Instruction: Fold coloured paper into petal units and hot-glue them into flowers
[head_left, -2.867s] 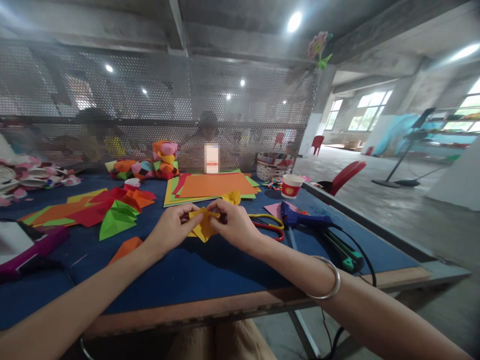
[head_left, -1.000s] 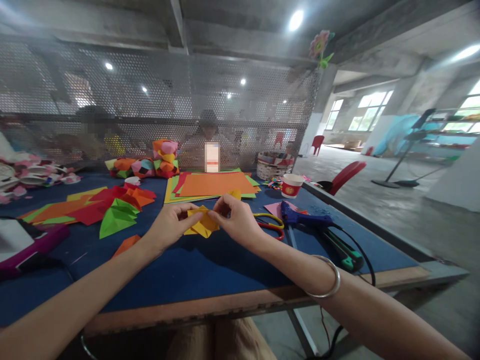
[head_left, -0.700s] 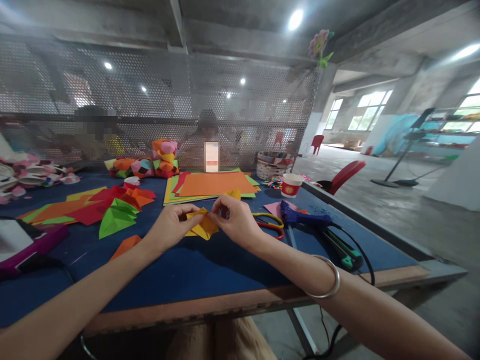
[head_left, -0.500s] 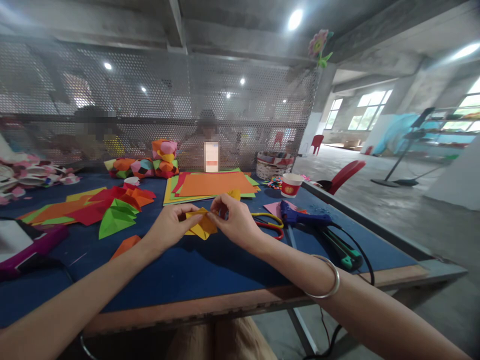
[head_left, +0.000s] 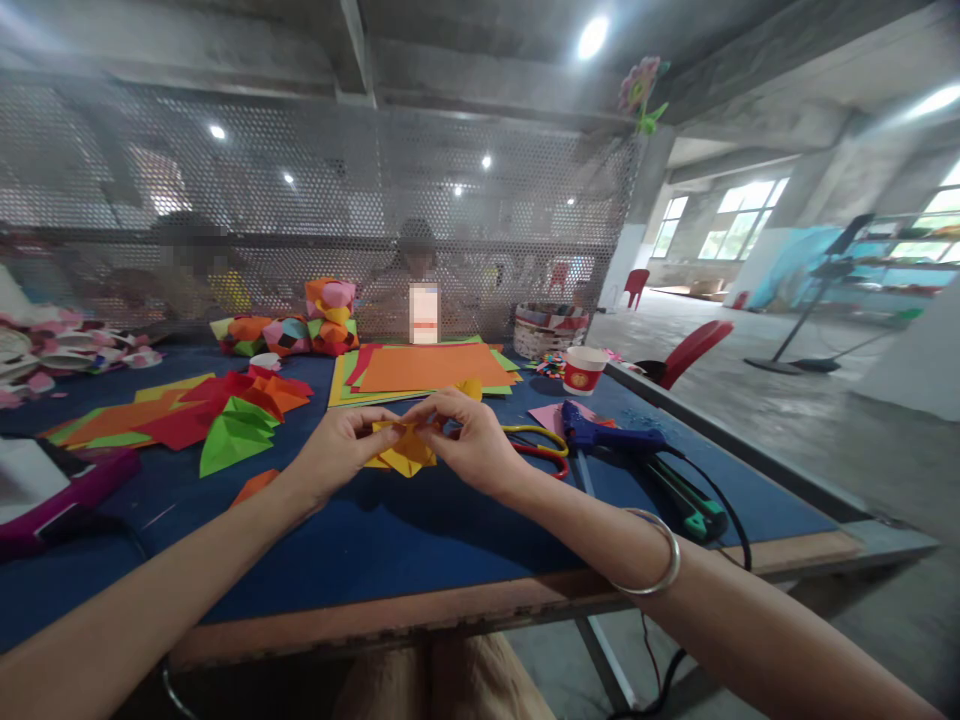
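A folded piece of yellow paper [head_left: 407,456] hangs between my two hands, just above the blue tabletop [head_left: 360,555]. My left hand [head_left: 341,448] pinches its left side between thumb and fingers. On the right side, my right hand [head_left: 469,440] grips the upper edge with thumb and forefinger. Behind my right hand shows another bit of yellow paper [head_left: 470,388]. Scissors with yellow and red handles [head_left: 551,455] lie right beside that hand, partly hidden by it. An orange folded paper [head_left: 255,487] lies behind my left forearm.
Coloured sheets [head_left: 431,368] are stacked at the back. Folded green paper [head_left: 238,437] and red paper [head_left: 187,420] lie left. A blue glue gun [head_left: 607,432], a green-handled cutter [head_left: 701,515] and a paper cup [head_left: 583,370] stand or lie right. A person [head_left: 416,255] sits beyond the mesh.
My right hand's fingers have shifted slightly leftward along the yellow paper's upper edge, closer to my left hand. The paper is still held by both hands.
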